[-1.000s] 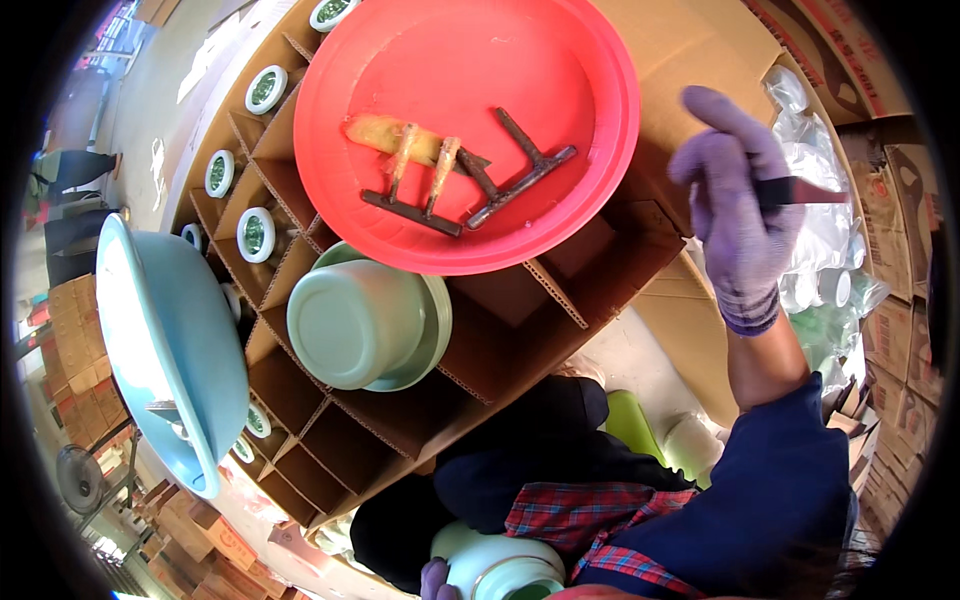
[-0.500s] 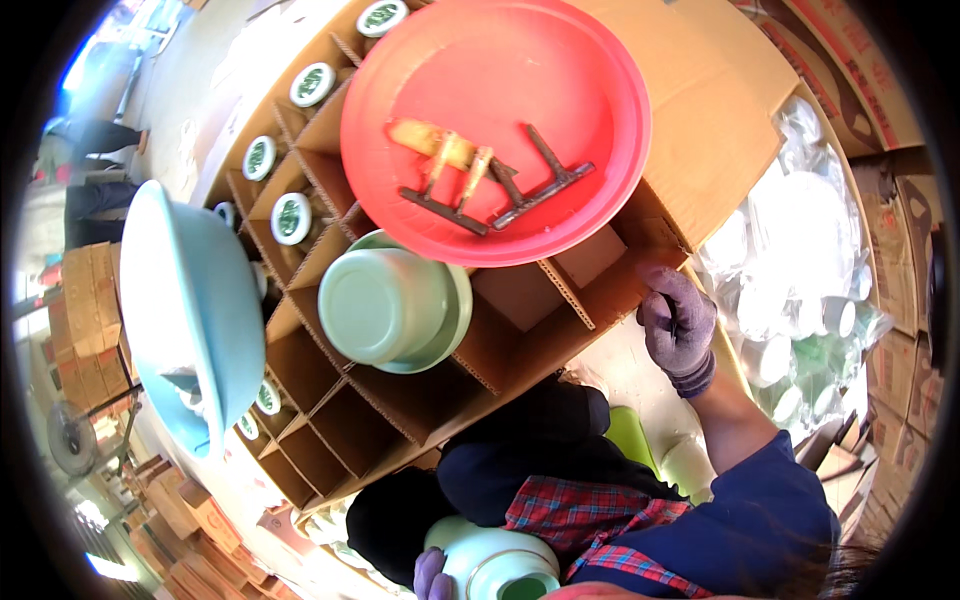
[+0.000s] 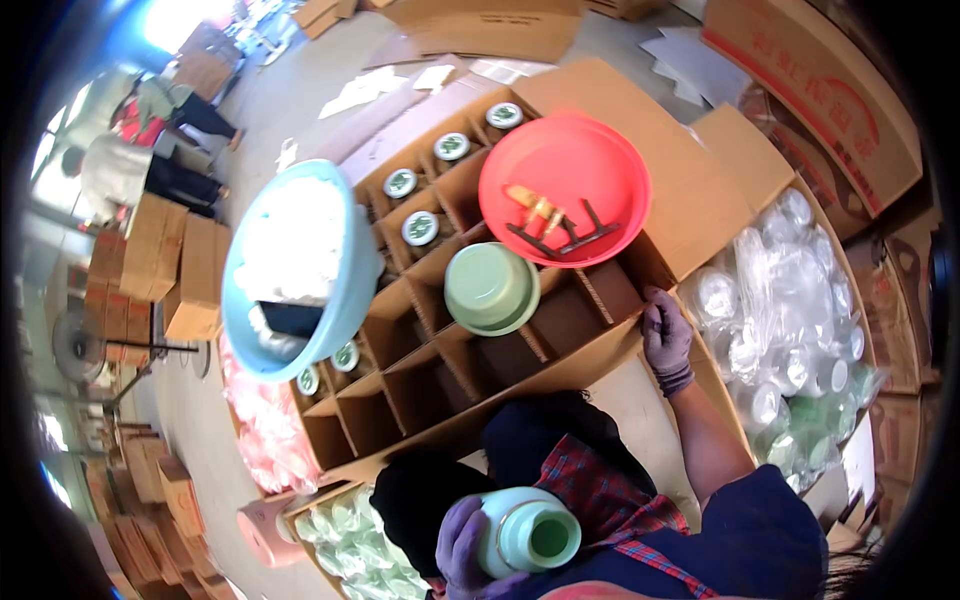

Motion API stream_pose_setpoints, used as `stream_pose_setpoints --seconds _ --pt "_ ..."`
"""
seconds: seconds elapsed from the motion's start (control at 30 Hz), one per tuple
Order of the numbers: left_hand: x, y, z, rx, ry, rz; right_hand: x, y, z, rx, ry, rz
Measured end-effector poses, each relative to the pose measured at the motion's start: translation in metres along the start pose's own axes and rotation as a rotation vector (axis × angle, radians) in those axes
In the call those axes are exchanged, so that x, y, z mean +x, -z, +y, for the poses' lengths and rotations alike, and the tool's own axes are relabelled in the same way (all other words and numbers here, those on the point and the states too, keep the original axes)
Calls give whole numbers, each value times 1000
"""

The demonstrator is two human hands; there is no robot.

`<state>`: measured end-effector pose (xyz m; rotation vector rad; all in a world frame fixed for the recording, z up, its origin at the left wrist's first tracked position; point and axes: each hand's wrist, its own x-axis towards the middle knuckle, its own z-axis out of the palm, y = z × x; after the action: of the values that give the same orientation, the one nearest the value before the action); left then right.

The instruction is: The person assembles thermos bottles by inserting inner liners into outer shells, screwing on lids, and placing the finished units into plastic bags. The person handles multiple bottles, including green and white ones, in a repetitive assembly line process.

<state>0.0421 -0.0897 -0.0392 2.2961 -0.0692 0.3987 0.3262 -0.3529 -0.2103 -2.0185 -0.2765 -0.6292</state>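
Over my lap, my left hand (image 3: pixel 463 545), in a purple glove, wraps round a mint-green flask (image 3: pixel 495 535). The flask lies tilted, its round open mouth facing me. My right hand (image 3: pixel 667 335), gloved as well, curls its fingers over the near right edge of a cardboard box (image 3: pixel 560 375) split into compartments by card dividers. Across the dividers rests a stack of green bowl-shaped parts (image 3: pixel 487 285). Beyond it lies a red basin (image 3: pixel 590 165) with dark T-shaped tools (image 3: pixel 570 240) and a yellowish piece in it.
A blue basin (image 3: pixel 355 290) with white contents and a dark object sits on the box's left side. Several white-and-green round tops (image 3: pixel 420 228) show in compartments. Right is a box of bagged clear containers (image 3: pixel 770 310); lower left, wrapped green items (image 3: pixel 365 545). Two people work far left.
The view has drawn back, so more of the floor and boxes shows. My left hand and the flask have come up further into view. My right hand remains at the box's near right corner.
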Motion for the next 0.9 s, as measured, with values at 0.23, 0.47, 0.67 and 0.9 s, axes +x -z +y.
stream_pose_setpoints --seconds 0.23,0.47,0.67,0.9 --pt "-2 13 18 9 -34 60 -3 -10 18 47 -153 -81" --pt "-31 8 31 68 -74 116 -15 10 7 158 -367 -304" --pt "-49 10 31 107 -125 188 -6 6 -22 257 -509 -318" --pt "-56 9 31 136 -140 197 -20 0 0 -52 -190 -221"
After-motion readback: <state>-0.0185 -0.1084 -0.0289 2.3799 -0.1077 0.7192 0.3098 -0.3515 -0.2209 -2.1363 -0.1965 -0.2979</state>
